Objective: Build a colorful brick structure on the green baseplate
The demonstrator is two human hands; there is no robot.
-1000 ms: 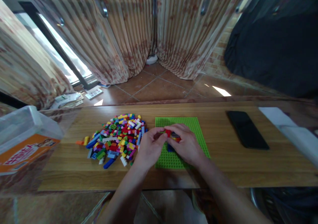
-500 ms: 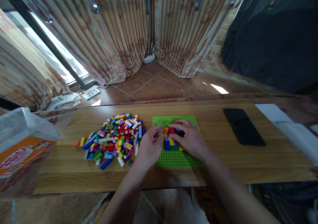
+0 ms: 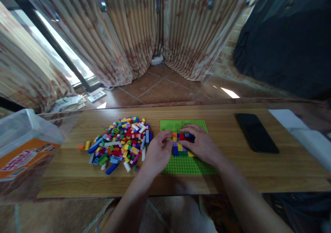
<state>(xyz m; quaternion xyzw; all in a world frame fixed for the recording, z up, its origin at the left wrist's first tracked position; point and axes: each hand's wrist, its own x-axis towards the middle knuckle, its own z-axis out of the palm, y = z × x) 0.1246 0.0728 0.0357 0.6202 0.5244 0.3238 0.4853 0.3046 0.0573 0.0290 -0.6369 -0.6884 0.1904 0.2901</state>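
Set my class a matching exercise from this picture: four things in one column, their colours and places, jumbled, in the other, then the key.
Column one
1. Studded baseplate
2. Loose bricks
3. Plastic box
4. Phone

Column two
A. Many colours, heaped left of the left hand
B. Black, lying right of the right hand
C. Green, beneath both hands
D. See-through, with an orange label

Pairs: 1-C, 2-A, 3-D, 4-B

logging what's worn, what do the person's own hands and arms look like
The left hand and right hand are bare, without gloves; no watch or bracelet shows at either wrist. Both forearms are uncovered down to the picture's lower edge, with no sleeve in view. Any ring would be too small to make out.
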